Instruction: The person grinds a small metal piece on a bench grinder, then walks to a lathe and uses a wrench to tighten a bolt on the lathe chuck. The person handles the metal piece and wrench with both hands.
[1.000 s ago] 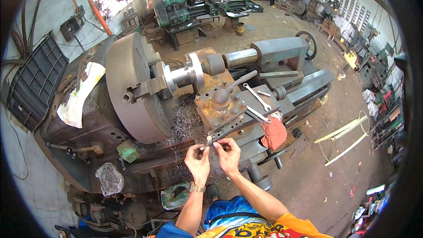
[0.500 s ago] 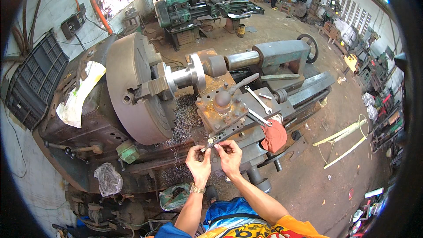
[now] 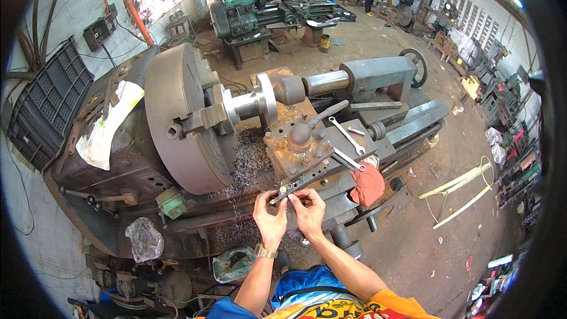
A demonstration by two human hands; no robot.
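Both my hands meet in front of the lathe's tool post (image 3: 286, 162), at the near end of a dark metal bar (image 3: 300, 181) that runs along the post's edge. A small round brassy piece (image 3: 283, 189) shows on that end. My left hand (image 3: 270, 220), with a watch on its wrist, is closed in a pinch just below it; a sliver of metal shows at the fingertips. Thumb and fingers of my right hand (image 3: 309, 212) are pinched together beside it. The fingers mostly hide what they hold.
A big chuck (image 3: 177, 124) grips a shiny flanged workpiece (image 3: 248, 105), with the tailstock (image 3: 378, 74) behind. Wrenches (image 3: 347, 136) and a red cloth (image 3: 367, 185) lie on the carriage. Metal chips (image 3: 248, 156) fill the bed. Other people stand near a green lathe (image 3: 239, 16).
My hands stay at the bar's end, with the left one shifted slightly right and nearer the right one. The view has moved a little; the lathe looks unchanged.
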